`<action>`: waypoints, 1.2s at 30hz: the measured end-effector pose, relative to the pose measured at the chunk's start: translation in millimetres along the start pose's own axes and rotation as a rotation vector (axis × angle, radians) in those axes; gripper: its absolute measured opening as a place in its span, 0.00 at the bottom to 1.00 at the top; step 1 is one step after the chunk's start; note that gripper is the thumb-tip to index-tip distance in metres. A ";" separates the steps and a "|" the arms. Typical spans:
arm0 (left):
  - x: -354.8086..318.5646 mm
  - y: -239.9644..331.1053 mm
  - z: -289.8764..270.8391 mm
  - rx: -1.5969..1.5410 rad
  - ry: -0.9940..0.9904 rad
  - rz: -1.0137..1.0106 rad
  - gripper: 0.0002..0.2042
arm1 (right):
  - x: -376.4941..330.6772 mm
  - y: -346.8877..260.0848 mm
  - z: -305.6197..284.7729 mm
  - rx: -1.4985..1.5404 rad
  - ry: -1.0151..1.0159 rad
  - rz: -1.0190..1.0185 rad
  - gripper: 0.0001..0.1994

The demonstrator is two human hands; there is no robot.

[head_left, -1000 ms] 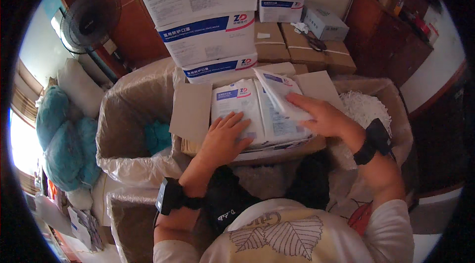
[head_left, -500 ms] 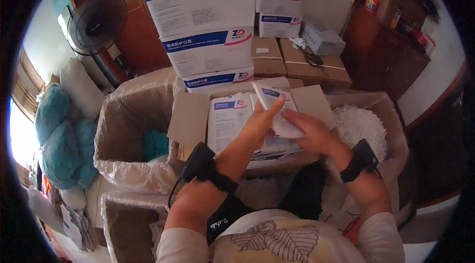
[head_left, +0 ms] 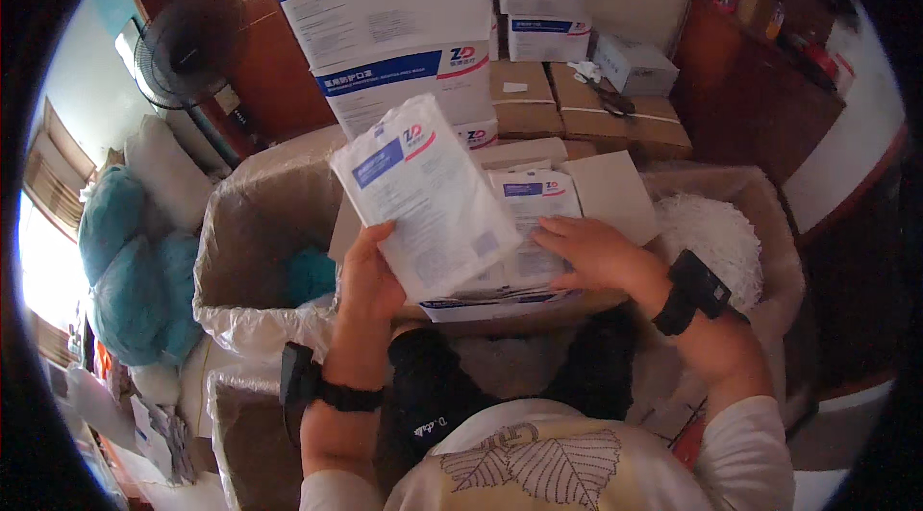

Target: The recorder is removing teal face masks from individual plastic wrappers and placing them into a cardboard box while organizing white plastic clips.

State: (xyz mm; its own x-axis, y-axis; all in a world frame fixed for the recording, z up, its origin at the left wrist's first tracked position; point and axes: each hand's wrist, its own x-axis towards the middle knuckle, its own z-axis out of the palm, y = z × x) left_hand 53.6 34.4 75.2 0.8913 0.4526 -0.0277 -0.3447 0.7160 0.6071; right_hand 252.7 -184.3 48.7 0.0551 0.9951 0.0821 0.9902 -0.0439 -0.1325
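My left hand (head_left: 373,273) grips a white plastic mask packet (head_left: 430,199) with a blue and red print by its lower left edge. It is tilted and raised above the left side of an open carton, and whether it is one packet or several pressed together I cannot tell. My right hand (head_left: 601,259) lies with its fingers apart against another white packet (head_left: 532,192) in the right half of the carton. The carton's right flap (head_left: 612,196) stands folded outward. The raised packet hides much of the carton's left half.
Behind the carton rises a stack of white printed boxes (head_left: 404,16), beside strapped brown cartons (head_left: 625,124). A plastic-lined bin (head_left: 264,199) with teal material stands left. A bin (head_left: 784,266) of white strips stands right. A black fan (head_left: 190,45) is at the far left.
My left hand has moved left and toward me, lifting the packet away from my right hand. My right hand has let go and come down onto the packets in the carton.
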 end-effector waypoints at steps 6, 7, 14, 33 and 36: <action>-30.1 -0.9 -21.6 -0.098 0.167 -0.024 0.20 | 1.4 1.8 -0.2 0.038 -0.220 0.053 0.31; -33.0 -3.0 -24.0 -0.087 0.178 -0.013 0.21 | -0.2 2.9 -0.3 0.054 -0.194 0.047 0.31; -35.4 -15.0 -21.5 -0.118 0.113 -0.127 0.21 | 6.5 -3.3 0.0 -0.084 -0.010 0.021 0.34; -13.8 -56.9 34.2 -0.027 0.065 -0.270 0.21 | -20.8 -83.8 -28.7 0.134 0.435 -0.086 0.11; -16.0 -57.9 29.2 0.055 0.149 -0.209 0.19 | -29.7 -84.6 -22.1 0.129 0.312 -0.264 0.12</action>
State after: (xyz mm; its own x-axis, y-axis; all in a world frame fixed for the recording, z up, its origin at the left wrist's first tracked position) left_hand 67.9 -29.8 63.6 0.8867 0.3743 -0.2714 -0.1378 0.7743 0.6176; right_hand 170.2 -212.1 79.4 -0.1423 0.8955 0.4216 0.9525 0.2398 -0.1879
